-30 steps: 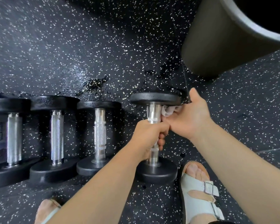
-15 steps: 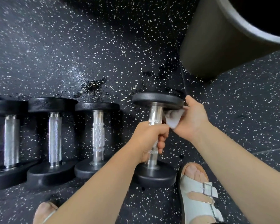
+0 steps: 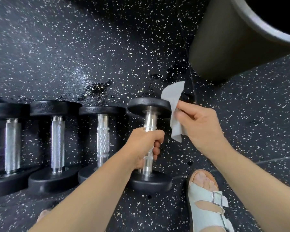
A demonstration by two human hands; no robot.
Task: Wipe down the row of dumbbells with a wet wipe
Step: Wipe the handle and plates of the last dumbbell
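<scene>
Your left hand (image 3: 145, 146) is clamped round the handle (image 3: 150, 121) of the rightmost dumbbell (image 3: 149, 181). The fingers are curled fully about the middle of the bar, knuckles up, with the fingertips showing on its right side. This dumbbell lies on the floor (image 3: 90, 56) at the right end of the row, its far head (image 3: 149, 105) set a little ahead of its neighbours' heads.

Your right hand (image 3: 201, 124) sits just right of that far head and pinches the wipe (image 3: 173, 97) between the thumb and curled fingers. The wipe is opened out. Its upper part rises past the head's right edge, and a lower flap hangs below your fingers. It overlaps the head's rim, but you cannot tell from here whether it touches.

Your hands are apart, with a strip of floor between them. Three more dumbbells (image 3: 57, 141) lie side by side to the left. A bin (image 3: 224, 44) stands beyond your right hand. Your sandal (image 3: 208, 203) is planted just right of the dumbbell's near head.
</scene>
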